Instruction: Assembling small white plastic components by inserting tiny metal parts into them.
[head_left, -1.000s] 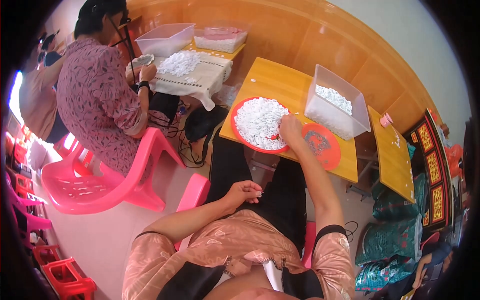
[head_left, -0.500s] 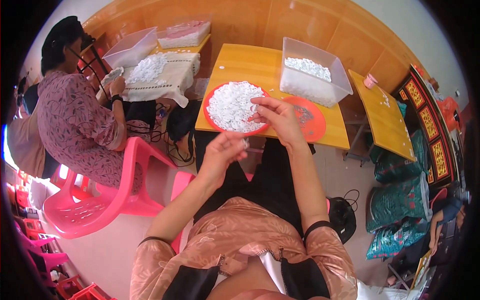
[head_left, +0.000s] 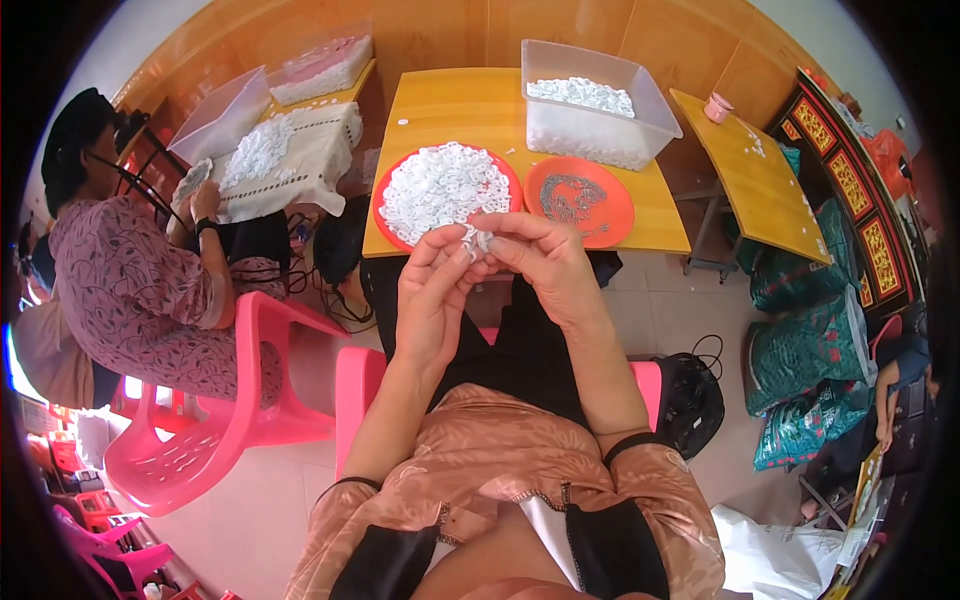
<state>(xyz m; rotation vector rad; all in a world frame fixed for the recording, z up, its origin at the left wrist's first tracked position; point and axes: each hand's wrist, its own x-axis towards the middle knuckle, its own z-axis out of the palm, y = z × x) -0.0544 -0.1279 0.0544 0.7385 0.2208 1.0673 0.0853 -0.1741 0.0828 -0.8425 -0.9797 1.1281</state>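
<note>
Fingertip to fingertip, my left hand (head_left: pixel 430 290) and my right hand (head_left: pixel 552 268) are closed on small white plastic pieces (head_left: pixel 477 240), just in front of the table edge. Fingers cover part of these pieces, so their exact shape is unclear. Beyond my left hand is a red plate (head_left: pixel 517 192) heaped with similar white ring-like pieces (head_left: pixel 445 190). An orange plate (head_left: pixel 622 207) lies beyond my right hand, with thin grey metal bits (head_left: pixel 570 197) spread on it. Both plates rest on a yellow wooden table (head_left: pixel 455 95).
A clear plastic bin (head_left: pixel 655 125) of white pieces stands at the table's back right. To the left, a person (head_left: pixel 150 260) sits on a pink chair (head_left: pixel 180 460) by a cloth-covered table (head_left: pixel 320 165). Another yellow table (head_left: pixel 745 175) and green sacks (head_left: pixel 810 350) are on the right.
My hands, apart before, have come together at the white pieces. My left hand has risen toward the right one. The view has shifted, and the orange plate shows more fully.
</note>
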